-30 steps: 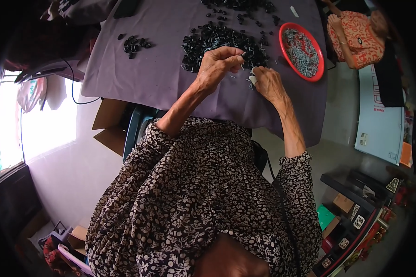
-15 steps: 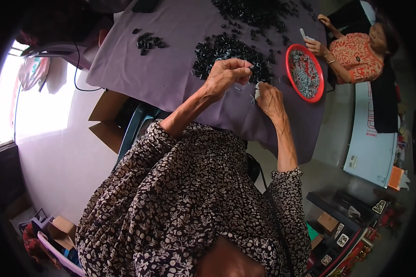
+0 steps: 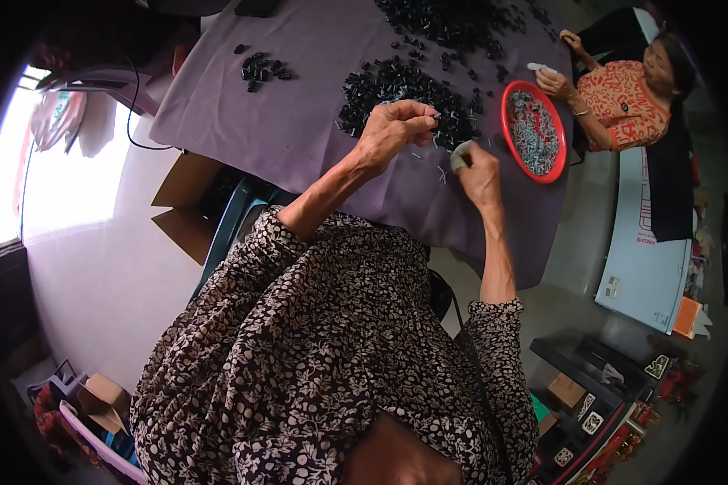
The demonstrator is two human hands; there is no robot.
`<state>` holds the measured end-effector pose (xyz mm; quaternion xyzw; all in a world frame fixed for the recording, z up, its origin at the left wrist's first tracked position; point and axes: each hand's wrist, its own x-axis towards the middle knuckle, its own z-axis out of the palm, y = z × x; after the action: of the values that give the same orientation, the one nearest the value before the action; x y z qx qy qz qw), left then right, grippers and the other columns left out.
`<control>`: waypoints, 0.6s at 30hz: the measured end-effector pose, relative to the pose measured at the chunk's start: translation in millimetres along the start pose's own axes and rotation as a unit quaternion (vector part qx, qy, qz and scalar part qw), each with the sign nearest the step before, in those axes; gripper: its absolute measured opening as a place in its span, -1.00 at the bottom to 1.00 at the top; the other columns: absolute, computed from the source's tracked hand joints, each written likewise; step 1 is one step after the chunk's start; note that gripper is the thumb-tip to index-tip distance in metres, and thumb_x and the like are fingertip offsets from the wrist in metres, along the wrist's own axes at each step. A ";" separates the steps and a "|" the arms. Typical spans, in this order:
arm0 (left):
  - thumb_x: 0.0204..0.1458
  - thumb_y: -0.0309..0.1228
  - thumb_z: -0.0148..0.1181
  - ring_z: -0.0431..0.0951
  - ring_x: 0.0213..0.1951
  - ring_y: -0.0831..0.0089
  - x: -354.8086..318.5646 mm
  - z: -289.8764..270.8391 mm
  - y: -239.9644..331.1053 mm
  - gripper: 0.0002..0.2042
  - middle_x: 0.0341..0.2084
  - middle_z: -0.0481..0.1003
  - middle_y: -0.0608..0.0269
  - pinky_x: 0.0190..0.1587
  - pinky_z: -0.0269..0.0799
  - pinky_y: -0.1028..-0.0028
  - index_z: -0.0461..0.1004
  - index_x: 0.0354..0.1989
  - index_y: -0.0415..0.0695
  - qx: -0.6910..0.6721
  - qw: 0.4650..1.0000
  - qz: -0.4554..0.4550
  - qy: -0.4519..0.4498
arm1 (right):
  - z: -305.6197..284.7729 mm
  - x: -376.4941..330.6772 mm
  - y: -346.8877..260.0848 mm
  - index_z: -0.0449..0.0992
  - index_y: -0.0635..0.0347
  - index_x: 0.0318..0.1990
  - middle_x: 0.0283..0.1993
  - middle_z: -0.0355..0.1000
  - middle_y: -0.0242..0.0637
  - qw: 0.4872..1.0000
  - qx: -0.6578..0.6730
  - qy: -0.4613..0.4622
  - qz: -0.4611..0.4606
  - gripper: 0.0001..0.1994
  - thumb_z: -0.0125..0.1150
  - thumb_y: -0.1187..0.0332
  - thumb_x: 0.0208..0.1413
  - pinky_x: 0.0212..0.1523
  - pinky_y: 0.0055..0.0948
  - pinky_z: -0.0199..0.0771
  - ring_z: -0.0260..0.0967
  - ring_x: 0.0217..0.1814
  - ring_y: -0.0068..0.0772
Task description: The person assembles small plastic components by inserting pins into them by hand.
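Note:
My left hand [image 3: 395, 133] hovers at the near edge of a pile of small black parts [image 3: 380, 85], thumb and forefinger pinched on a tiny dark piece [image 3: 436, 116]. To its right, my right hand [image 3: 481, 174] is curled closed above the cloth, a pale cover [image 3: 461, 155] on one digit. Whether it grips anything is hidden. A few thin grey pieces [image 3: 442, 175] lie on the cloth below the hands. Right of my right hand stands a red basin [image 3: 540, 175] holding many such grey pieces.
A purple cloth [image 3: 218, 113] covers the table. On it lie a bigger black heap [image 3: 441, 20] at the far side and a small cluster [image 3: 264, 69] at the left. A co-worker [image 3: 623, 105] sits at the right edge. An opened cardboard box [image 3: 182, 182] is below left.
My right hand has drawn back to the right and slightly down, away from the left hand, its fingers more curled. My left hand keeps its pinch with hardly any movement.

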<state>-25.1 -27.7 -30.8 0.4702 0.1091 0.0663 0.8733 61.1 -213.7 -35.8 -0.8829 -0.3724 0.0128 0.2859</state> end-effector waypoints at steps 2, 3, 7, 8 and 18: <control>-0.02 -0.46 0.15 0.44 -0.46 0.59 -0.7 1.2 1.4 -0.86 -0.49 0.47 0.33 -0.32 0.38 0.57 0.46 -0.31 -0.23 0.010 1.000 0.001 -0.004 | -9.3 4.6 6.4 0.43 0.28 -0.36 -0.49 0.40 -0.40 0.982 0.160 -0.021 0.095 -0.91 0.07 0.55 -0.08 -0.41 -0.64 0.29 0.32 -0.44 -0.65; -0.02 -0.46 0.15 0.44 -0.45 0.59 -0.9 2.4 1.7 -0.87 -0.49 0.48 0.34 -0.32 0.38 0.58 0.46 -0.31 -0.23 0.021 1.000 0.003 -0.008 | -18.9 10.4 -1.1 0.44 0.28 -0.32 -0.45 0.40 -0.39 0.961 0.258 -0.040 0.097 -0.90 0.06 0.56 -0.04 -0.37 -0.65 0.30 0.32 -0.44 -0.63; -0.01 -0.44 0.15 0.45 -0.44 0.59 -5.3 11.0 4.1 -0.84 -0.47 0.49 0.32 -0.30 0.40 0.56 0.47 -0.28 -0.23 0.046 0.999 0.004 -0.015 | -24.7 22.8 -23.2 0.45 0.29 -0.27 -0.37 0.42 -0.36 0.884 0.457 0.000 0.099 -0.86 0.07 0.55 -0.02 -0.31 -0.61 0.36 0.34 -0.38 -0.59; -0.01 -0.44 0.15 0.45 -0.44 0.59 -6.4 11.9 6.1 -0.84 -0.47 0.49 0.32 -0.30 0.40 0.56 0.47 -0.28 -0.23 0.047 0.999 0.005 -0.014 | -24.5 25.0 -26.0 0.46 0.30 -0.26 -0.34 0.43 -0.36 0.844 0.530 0.007 0.078 -0.86 0.08 0.54 -0.02 -0.30 -0.58 0.40 0.35 -0.37 -0.59; -0.01 -0.45 0.09 0.43 -0.47 0.63 -17.2 24.1 25.5 -0.83 -0.52 0.49 0.30 -0.36 0.37 0.63 0.47 -0.27 -0.28 0.096 0.993 0.063 -0.020 | -28.7 33.7 -38.8 0.45 0.31 -0.21 -0.30 0.43 -0.30 0.800 0.599 -0.020 0.038 -0.83 0.08 0.55 0.00 -0.20 -0.52 0.37 0.37 -0.29 -0.50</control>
<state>-36.0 -36.9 5.6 0.5586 0.0678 0.1014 0.8204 67.0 -183.8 14.6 -0.5489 -0.2623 0.2614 0.7493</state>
